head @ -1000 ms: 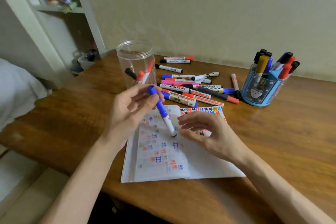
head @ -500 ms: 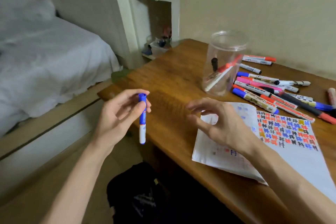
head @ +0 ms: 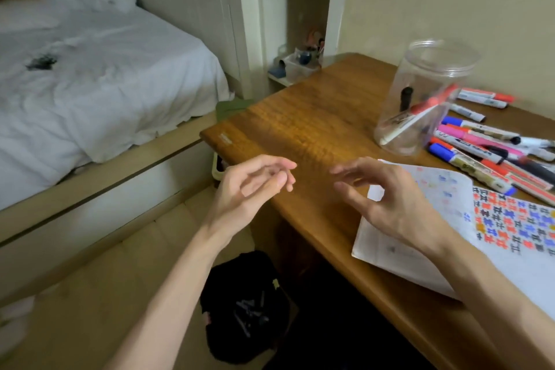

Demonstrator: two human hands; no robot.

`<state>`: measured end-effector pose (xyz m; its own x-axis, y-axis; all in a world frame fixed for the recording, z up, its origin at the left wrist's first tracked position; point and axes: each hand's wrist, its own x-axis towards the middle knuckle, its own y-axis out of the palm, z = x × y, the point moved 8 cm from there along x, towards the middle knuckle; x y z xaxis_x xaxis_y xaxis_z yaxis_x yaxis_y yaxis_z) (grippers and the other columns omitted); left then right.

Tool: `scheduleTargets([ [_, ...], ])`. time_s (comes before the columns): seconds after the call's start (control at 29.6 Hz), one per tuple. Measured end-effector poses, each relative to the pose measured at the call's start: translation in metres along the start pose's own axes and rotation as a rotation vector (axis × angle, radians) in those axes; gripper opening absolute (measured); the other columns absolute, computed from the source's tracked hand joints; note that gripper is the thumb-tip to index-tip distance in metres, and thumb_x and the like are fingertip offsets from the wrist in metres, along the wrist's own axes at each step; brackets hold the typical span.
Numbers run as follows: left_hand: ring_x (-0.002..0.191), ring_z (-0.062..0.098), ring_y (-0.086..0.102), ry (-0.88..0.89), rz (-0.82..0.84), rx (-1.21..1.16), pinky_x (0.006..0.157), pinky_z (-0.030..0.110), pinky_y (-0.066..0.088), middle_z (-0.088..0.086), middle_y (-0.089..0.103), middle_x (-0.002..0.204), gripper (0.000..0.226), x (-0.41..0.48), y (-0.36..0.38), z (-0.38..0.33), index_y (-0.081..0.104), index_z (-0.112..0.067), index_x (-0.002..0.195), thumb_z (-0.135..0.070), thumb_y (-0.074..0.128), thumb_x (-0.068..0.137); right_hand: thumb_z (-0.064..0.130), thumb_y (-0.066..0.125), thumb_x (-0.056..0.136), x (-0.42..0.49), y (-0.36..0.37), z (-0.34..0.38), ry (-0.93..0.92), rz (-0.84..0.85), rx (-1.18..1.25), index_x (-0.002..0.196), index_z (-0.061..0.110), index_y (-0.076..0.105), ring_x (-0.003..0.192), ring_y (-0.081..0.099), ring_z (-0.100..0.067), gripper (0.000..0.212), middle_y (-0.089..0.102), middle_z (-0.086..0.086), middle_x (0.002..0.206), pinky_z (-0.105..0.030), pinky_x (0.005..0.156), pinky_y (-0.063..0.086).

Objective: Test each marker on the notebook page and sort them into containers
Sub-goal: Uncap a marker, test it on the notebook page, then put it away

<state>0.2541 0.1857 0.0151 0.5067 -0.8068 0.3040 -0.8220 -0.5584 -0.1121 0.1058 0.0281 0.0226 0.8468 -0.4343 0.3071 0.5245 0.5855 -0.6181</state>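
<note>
Both hands are empty. The left hand (head: 255, 186) hovers off the left edge of the desk (head: 300, 129), fingers loosely curled and holding nothing; below it on the floor sits a dark bin (head: 249, 306), its contents too dim to make out. The right hand (head: 387, 201) floats open above the near-left corner of the notebook (head: 444, 273), fingers spread, gripping nothing. The untested markers (head: 486, 150) lie in a loose pile to the far right, beyond the notebook and just right of the clear jar (head: 420, 99), which already holds a few. Most of them run lengthwise from far-left to near-right, roughly parallel. The right hand is clearly the nearer one; the left is well apart from them, across the desk corner. The next pick probably falls to the right hand, reaching forward and right, closing across a barrel and not along it.
</note>
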Motion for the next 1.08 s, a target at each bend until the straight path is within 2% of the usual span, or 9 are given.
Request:
scheduleTargets([
  [0.27,0.089,0.017,0.071,0.048,0.144,0.023,0.081,0.022,0.054,0.003,0.074,0.094,0.016,0.022,0.074,-0.017,0.072,-0.007,0.113,-0.005,0.063,0.1,0.025,0.071,0.098,-0.038,-0.06,-0.026,0.132,-0.096,-0.042,0.115,0.027,0.077,0.099,0.071,0.004,0.019,0.074,0.022,0.114,-0.016,0.089,0.057],
  [0.47,0.09,0.018,0.071,0.08,0.331,-0.029,0.084,0.022,0.055,0.002,0.075,0.093,0.014,0.047,0.166,-0.024,0.072,-0.008,0.11,-0.01,0.065,0.099,0.016,0.073,0.096,-0.098,-0.132,-0.073,0.27,-0.308,-0.109,0.111,0.025,0.079,0.093,0.074,-0.004,0.019,0.077,0.018,0.105,-0.031,0.085,0.062],
  [0.64,0.095,0.02,0.072,0.099,0.42,-0.025,0.086,0.024,0.055,0.001,0.075,0.095,0.014,0.07,0.236,-0.024,0.073,-0.01,0.112,-0.01,0.064,0.101,0.017,0.075,0.094,-0.144,-0.167,-0.099,0.361,-0.388,-0.143,0.113,0.024,0.078,0.095,0.073,-0.002,0.02,0.077,0.017,0.106,-0.03,0.084,0.063],
  [0.71,0.101,0.012,0.071,0.091,0.417,0.078,0.088,0.025,0.058,-0.008,0.075,0.1,0.016,0.084,0.258,-0.017,0.073,-0.018,0.114,-0.015,0.065,0.101,0.021,0.076,0.094,-0.154,-0.173,-0.108,0.389,-0.395,-0.159,0.115,0.024,0.077,0.096,0.072,-0.001,0.021,0.076,0.016,0.108,-0.03,0.084,0.063],
  [0.78,0.105,-0.001,0.067,0.121,0.403,0.285,0.091,0.027,0.06,-0.019,0.073,0.106,0.019,0.1,0.277,-0.009,0.072,-0.028,0.117,-0.021,0.067,0.1,0.027,0.076,0.094,-0.16,-0.178,-0.114,0.415,-0.407,-0.17,0.116,0.028,0.075,0.097,0.072,-0.001,0.021,0.075,0.016,0.11,-0.028,0.082,0.063],
  [0.84,0.107,-0.007,0.062,0.185,0.414,0.509,0.092,0.025,0.058,-0.023,0.068,0.115,0.027,0.115,0.295,-0.007,0.069,-0.033,0.123,-0.022,0.069,0.098,0.031,0.075,0.095,-0.162,-0.183,-0.117,0.44,-0.412,-0.164,0.117,0.031,0.073,0.097,0.071,0.0,0.023,0.074,0.014,0.113,-0.024,0.08,0.063],
  [0.94,0.124,0.003,0.054,0.29,0.482,0.815,0.102,0.026,0.046,-0.015,0.062,0.133,0.035,0.129,0.319,-0.005,0.066,-0.032,0.13,-0.028,0.071,0.096,0.037,0.074,0.095,-0.163,-0.186,-0.119,0.435,-0.433,-0.159,0.12,0.032,0.073,0.099,0.07,0.001,0.025,0.074,0.015,0.114,-0.021,0.079,0.062],
  [1.01,0.126,0.011,0.053,0.347,0.498,0.949,0.105,0.031,0.04,-0.011,0.064,0.132,0.036,0.135,0.331,-0.002,0.067,-0.03,0.128,-0.033,0.075,0.093,0.038,0.074,0.095,-0.165,-0.186,-0.122,0.436,-0.439,-0.159,0.12,0.032,0.073,0.099,0.07,0.002,0.026,0.073,0.017,0.115,-0.021,0.08,0.062],
  [1.08,0.119,0.012,0.055,0.36,0.502,0.972,0.102,0.03,0.038,-0.011,0.066,0.124,0.035,0.14,0.338,0.003,0.068,-0.03,0.122,-0.036,0.078,0.089,0.037,0.074,0.095,-0.167,-0.187,-0.124,0.443,-0.445,-0.164,0.12,0.032,0.073,0.099,0.07,0.002,0.025,0.073,0.017,0.115,-0.021,0.081,0.062],
])
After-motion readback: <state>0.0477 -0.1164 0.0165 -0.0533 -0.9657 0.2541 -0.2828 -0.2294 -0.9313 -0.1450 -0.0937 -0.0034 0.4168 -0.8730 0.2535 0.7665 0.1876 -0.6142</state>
